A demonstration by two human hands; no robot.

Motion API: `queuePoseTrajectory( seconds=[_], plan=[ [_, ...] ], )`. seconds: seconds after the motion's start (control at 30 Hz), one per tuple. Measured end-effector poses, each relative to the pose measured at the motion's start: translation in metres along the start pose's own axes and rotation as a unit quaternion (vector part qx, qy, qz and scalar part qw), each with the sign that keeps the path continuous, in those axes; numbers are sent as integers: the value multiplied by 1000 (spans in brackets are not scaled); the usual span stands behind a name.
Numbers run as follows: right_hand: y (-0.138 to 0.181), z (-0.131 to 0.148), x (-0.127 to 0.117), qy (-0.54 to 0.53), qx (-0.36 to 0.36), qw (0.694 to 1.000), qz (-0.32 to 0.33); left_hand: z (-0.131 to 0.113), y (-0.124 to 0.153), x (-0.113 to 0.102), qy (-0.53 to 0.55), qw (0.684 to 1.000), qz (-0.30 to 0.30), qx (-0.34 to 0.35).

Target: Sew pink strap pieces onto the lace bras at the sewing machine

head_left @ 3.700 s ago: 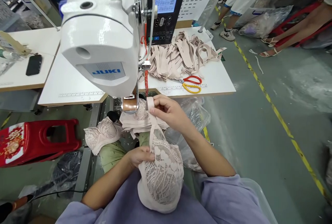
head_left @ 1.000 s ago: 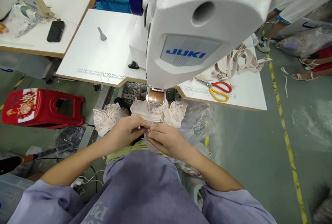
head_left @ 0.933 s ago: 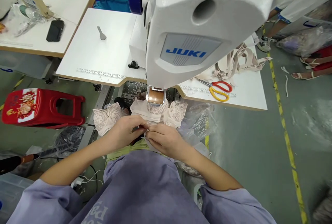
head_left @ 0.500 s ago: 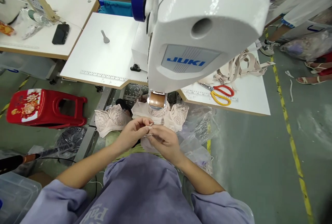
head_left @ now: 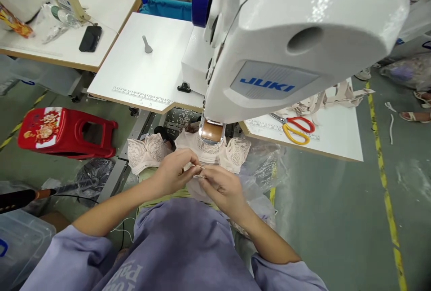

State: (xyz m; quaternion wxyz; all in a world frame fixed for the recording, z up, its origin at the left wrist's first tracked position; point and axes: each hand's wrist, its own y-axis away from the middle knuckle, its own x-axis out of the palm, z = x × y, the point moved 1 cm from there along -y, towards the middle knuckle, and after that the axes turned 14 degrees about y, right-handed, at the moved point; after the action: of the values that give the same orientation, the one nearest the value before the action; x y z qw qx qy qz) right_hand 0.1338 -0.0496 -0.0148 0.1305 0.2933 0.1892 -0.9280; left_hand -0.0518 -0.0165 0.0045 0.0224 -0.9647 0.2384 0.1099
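In front of my chest, my left hand (head_left: pixel 178 170) and my right hand (head_left: pixel 225 187) are close together, fingertips nearly touching. Each pinches a thin pale strip of fabric (head_left: pixel 199 176), mostly hidden by the fingers; I cannot tell whether it belongs to the garment below. Just beyond them, a beige lace bra (head_left: pixel 232 154) lies at the sewing machine's (head_left: pixel 269 57) head, under its brown guard plate (head_left: pixel 211 132). Another lace cup (head_left: pixel 148 151) spreads to the left, beside my left wrist.
Scissors with red and yellow handles (head_left: pixel 296 130) rest on the right table part (head_left: pixel 333 143), near beige strips (head_left: pixel 340 98). A small grey tool (head_left: pixel 147 45) and a phone (head_left: pixel 90 38) are on the tables to the left. A red stool (head_left: pixel 74 133) stands on the floor.
The view has shifted, so the machine appears larger and further right. My hands stay together on the pale strip, with the fingers slightly rearranged.
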Motion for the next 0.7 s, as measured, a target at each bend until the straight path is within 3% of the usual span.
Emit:
queuePoseTrajectory(
  seconds=[0.13, 0.2, 0.37, 0.5, 0.7],
  plan=[
    [-4, 5, 2, -55, 31, 998, -25, 13, 1, 15, 226, 972, -69, 15],
    [-6, 6, 1, -61, 28, 997, -24, 19, 2, 18, 271, 958, -87, 23],
    [-7, 5, -3, -41, 41, 998, 4, 18, 3, 10, 131, 987, -91, 12],
    [-6, 4, -4, -29, 42, 999, 14, 15, 1, 6, 13, 992, -102, 77],
    [-7, 1, -3, -53, 96, 994, -10, 19, -1, 9, 2, 988, -85, 132]
  ],
)
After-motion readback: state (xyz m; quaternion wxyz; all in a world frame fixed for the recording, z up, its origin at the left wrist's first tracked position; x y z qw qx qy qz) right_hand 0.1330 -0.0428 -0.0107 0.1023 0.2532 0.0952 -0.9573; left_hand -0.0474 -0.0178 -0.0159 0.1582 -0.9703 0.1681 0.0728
